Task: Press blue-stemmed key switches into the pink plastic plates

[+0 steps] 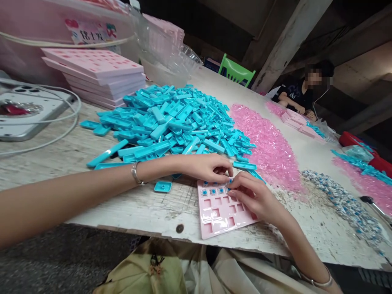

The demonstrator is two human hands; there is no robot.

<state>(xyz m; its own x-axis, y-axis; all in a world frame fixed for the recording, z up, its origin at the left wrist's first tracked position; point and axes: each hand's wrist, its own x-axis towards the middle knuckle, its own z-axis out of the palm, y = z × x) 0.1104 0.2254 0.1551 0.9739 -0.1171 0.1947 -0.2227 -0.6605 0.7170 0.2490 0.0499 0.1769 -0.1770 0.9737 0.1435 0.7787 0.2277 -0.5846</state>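
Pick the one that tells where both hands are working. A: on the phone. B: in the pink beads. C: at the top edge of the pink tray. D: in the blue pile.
C: the left hand and right hand meet at the top row of the pink tray, where small blue pieces sit.

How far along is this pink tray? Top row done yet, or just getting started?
Early on. Done: three small blue pieces sit in the top row of the pink tray. In hand: the left hand and right hand meet at that row's next slot, fingertips pinched on something too small to make out. Left: every lower recess shows bare, and the blue pile behind is large.
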